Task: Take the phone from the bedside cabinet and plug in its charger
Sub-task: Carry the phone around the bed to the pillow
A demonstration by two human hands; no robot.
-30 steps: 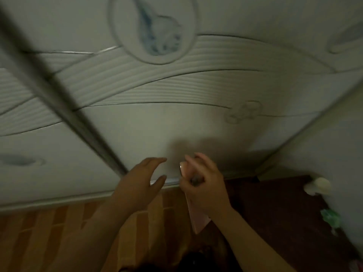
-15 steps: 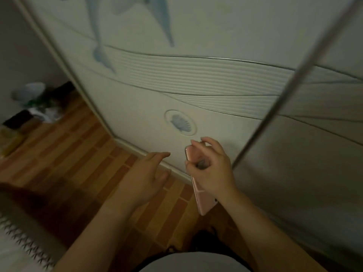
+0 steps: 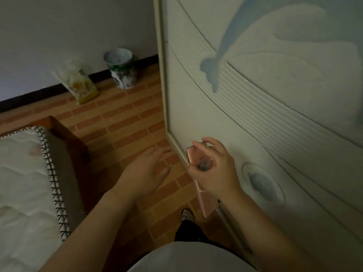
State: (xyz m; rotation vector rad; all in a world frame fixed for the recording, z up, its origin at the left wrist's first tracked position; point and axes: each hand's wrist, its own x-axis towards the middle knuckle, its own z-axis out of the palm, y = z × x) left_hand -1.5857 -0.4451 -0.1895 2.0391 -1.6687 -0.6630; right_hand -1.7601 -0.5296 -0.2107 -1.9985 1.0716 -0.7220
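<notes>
My right hand point(image 3: 214, 171) pinches the pink phone point(image 3: 202, 193) by its upper end, beside the wardrobe door point(image 3: 255, 114). My left hand point(image 3: 146, 170) hovers open and empty. No charger visible; that loose fingertip grip could let the phone slip.
</notes>
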